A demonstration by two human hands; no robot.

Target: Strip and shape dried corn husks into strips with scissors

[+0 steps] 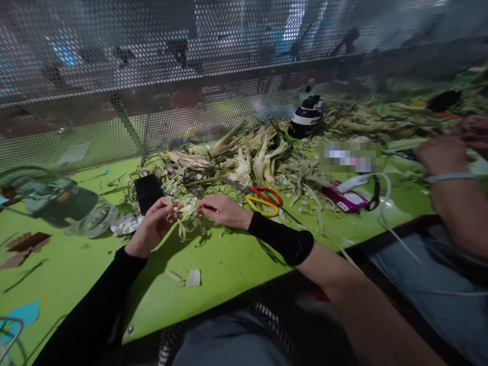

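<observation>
My left hand (154,227) pinches a pale, shredded bit of plant, apparently corn husk (185,216), above the green tabletop. Thin strips dangle from it. Close on its right, my right hand (225,210) has its thumb and fingers pressed together at the other side of the strips; whatever lies in that pinch is too small to make out. Beyond both hands spreads a heap of dry husks and leaves (240,160). Scissors with one red and one yellow handle (263,200) lie beside my right hand, blades toward the heap. A black phone (148,193) is just behind my left hand.
A perforated metal screen (160,101) runs along the back. At left stands a green-topped clear container (72,203). A black bottle (305,118) and a purple device (345,197) with a white cable are at right, where another person's hands (444,155) work.
</observation>
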